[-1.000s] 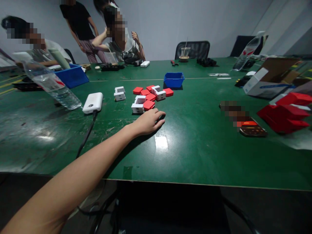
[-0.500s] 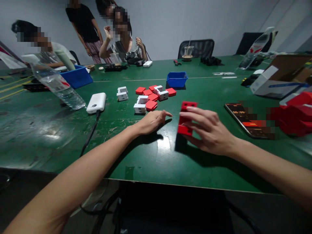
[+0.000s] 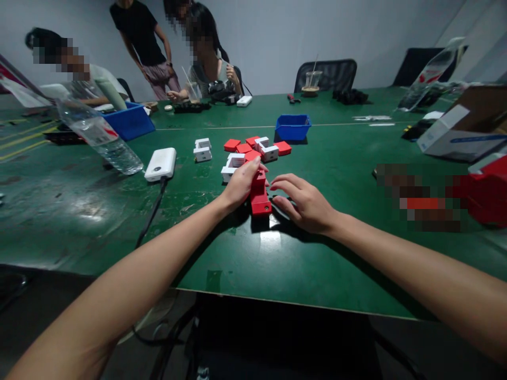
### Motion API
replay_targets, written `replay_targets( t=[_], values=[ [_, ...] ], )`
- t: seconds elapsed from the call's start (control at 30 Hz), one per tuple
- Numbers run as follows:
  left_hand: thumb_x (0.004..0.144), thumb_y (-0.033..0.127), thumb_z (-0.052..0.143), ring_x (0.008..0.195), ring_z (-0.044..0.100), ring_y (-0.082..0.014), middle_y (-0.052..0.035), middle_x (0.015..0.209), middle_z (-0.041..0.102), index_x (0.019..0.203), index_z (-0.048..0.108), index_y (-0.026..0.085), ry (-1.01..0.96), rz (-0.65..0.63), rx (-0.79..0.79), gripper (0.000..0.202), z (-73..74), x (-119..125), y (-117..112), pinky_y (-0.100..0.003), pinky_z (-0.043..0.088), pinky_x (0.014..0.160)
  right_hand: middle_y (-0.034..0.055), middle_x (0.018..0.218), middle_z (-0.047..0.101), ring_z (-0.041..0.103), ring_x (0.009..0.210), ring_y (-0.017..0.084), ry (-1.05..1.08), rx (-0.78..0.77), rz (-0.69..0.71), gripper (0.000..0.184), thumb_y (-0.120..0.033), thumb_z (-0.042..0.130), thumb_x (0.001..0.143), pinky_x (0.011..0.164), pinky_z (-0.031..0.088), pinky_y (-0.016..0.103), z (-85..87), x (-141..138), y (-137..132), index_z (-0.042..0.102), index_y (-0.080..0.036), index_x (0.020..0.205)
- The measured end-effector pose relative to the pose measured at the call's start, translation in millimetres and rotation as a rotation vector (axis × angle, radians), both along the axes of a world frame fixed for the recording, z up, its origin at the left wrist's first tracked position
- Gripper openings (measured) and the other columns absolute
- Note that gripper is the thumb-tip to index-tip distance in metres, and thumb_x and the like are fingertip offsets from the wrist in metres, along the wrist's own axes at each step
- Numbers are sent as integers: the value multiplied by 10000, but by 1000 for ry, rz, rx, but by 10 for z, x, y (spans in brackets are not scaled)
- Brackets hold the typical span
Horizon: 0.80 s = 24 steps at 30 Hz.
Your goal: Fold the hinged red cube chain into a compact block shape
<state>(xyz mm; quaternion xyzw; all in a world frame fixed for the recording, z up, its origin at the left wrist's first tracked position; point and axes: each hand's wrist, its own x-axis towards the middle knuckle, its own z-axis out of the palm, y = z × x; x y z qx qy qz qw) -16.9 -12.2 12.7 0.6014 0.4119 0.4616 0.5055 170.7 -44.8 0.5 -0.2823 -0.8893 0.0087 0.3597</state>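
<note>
My left hand [image 3: 242, 183] is closed around a red U-shaped plastic block [image 3: 260, 200], its thumb along the top end. Small holes show in the block's two raised ends. Just to the right, my right hand [image 3: 303, 203] is open with its fingers curved toward the block, apparently apart from it. Behind the left hand lies a group of flat red pieces [image 3: 282, 148] and white U-shaped blocks [image 3: 270, 153]. One white block [image 3: 235, 161] is partly covered by that hand. Another white block [image 3: 203, 153] stands apart to the left.
A blue bin [image 3: 293, 128] stands beyond the pieces. On the left are a white power bank [image 3: 160, 164] with a black cable and a tilted water bottle [image 3: 103, 137]. An open cardboard box [image 3: 455, 129] sits at the right. Several people are across the green table [image 3: 222, 264].
The red block has moved left, from my right hand into my left hand. My right hand has let go and followed leftward. Across the table, a person has lowered a raised hand.
</note>
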Motion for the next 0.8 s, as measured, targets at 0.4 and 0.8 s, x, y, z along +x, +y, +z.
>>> replay_targets(
  t=[0.4, 0.8],
  values=[
    [794, 876, 352, 827, 655, -179, -84, 952, 670, 1183, 573, 149, -72, -141, -20, 854, -46, 66, -94, -285, 514, 730, 36, 737, 691, 600, 656, 148, 451, -895, -6, 292, -441, 723, 760, 629, 458, 278, 49, -6, 32, 669, -155, 783],
    [769, 701, 664, 778, 599, -149, -60, 926, 687, 1081, 683, 119, 146, -394, 84, 661, -41, -61, 22, -261, 463, 724, -17, 606, 596, 504, 553, 93, 733, -981, -136, 452, -550, 837, 605, 515, 380, 233, 126, -37, 45, 635, -158, 703]
  ],
)
